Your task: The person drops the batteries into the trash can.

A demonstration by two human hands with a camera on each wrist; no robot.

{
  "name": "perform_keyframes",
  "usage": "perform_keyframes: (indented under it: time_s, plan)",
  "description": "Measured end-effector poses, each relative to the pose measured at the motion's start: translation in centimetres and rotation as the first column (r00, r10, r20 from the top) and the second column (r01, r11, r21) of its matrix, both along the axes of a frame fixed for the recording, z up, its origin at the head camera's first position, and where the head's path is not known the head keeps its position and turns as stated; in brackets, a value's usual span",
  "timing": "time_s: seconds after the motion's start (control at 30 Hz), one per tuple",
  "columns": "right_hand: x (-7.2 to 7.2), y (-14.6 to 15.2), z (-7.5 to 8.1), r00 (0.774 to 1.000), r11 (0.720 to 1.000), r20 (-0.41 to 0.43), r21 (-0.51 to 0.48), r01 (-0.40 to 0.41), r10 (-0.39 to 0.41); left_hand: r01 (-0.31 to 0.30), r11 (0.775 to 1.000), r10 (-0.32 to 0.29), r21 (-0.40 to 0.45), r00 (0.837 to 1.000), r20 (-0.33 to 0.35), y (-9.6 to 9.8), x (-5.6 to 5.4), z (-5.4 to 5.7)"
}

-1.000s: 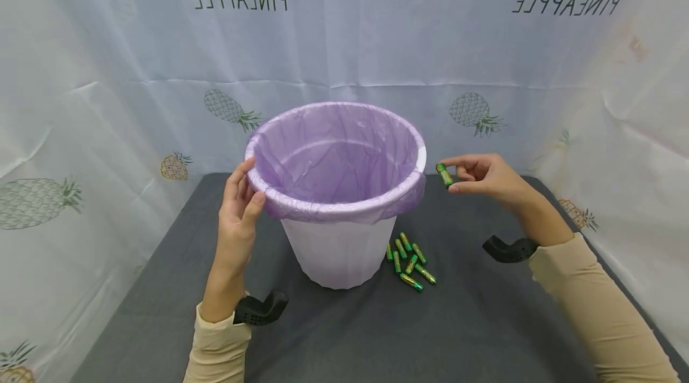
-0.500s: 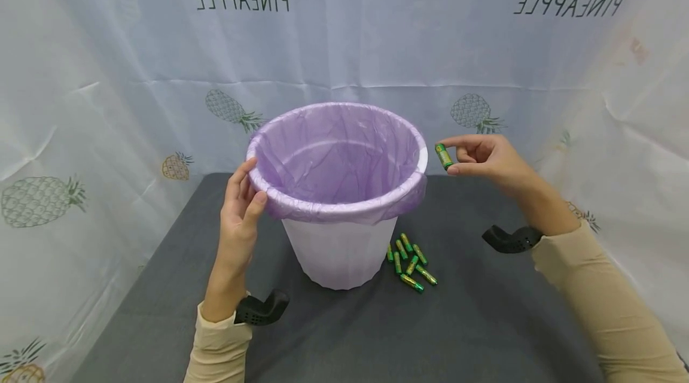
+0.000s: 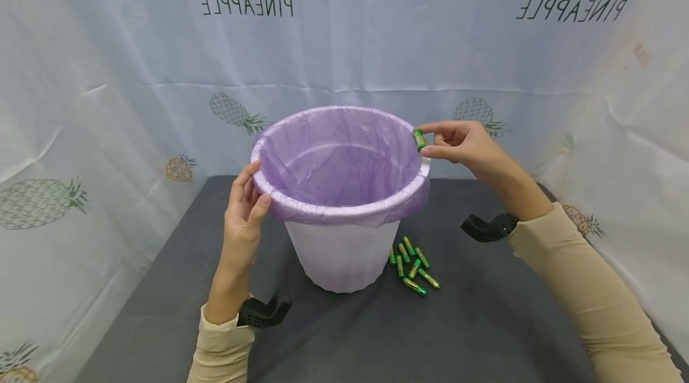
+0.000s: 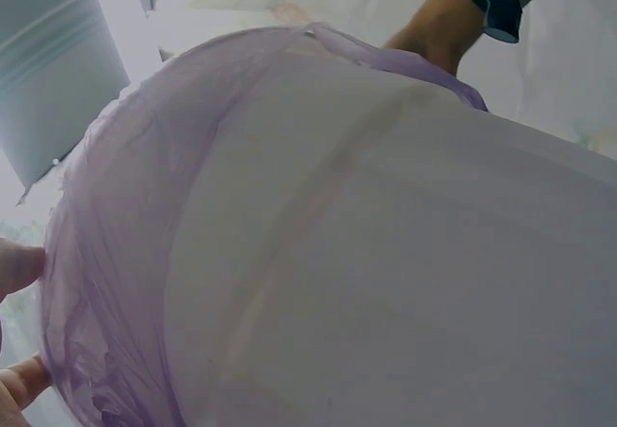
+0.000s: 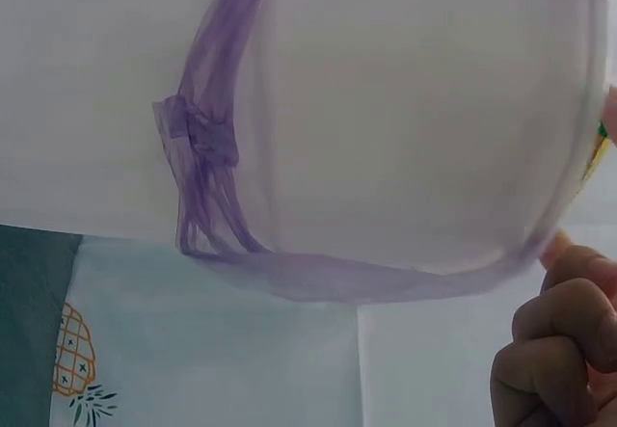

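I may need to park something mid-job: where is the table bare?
The dark table is bare in front of the lined bin, right of the loose batteries, and left of the left hand. Crowded: the bin's right side, where those batteries lie near its base and the right hand pinches another battery by the rim.

A bin [image 3: 344,257] stands on the surface [image 3: 366,335], a bag [image 3: 339,170] inside it. Batteries [image 3: 414,286] lie just right of the bin's base. The left hand [image 3: 242,224] is at the bin's left edge; the right hand [image 3: 464,143], with another battery [image 3: 419,140], at its right edge. A curtain [image 3: 366,30] hangs behind.
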State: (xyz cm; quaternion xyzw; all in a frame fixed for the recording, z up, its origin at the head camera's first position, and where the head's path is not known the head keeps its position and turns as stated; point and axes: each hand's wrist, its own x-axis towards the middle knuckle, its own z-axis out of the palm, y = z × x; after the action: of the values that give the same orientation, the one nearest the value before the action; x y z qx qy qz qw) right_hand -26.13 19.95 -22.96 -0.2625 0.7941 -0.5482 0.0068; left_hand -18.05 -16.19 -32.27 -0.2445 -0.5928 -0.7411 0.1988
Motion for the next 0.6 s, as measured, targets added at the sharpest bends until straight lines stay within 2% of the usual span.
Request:
perform_keyframes:
  time_s: [0.13,0.3,0.6]
  plan:
    - [-0.8,-0.9,-0.4,1.000,1.000,0.011,0.015,0.017,-0.017,0.002,1.000,-0.003,-0.008,1.000,-0.013,0.1,0.1,-0.2]
    - [-1.4,-1.1,-0.9,0.999,0.999,0.045,-0.033,0.013,-0.012,0.007,1.000,-0.008,-0.016,0.999,-0.032,0.1,0.2,-0.3]
    - [-1.4,-1.1,-1.1,0.999,0.999,0.039,-0.019,0.026,-0.025,0.002,1.000,-0.004,-0.023,0.999,-0.054,0.0,0.1,-0.3]
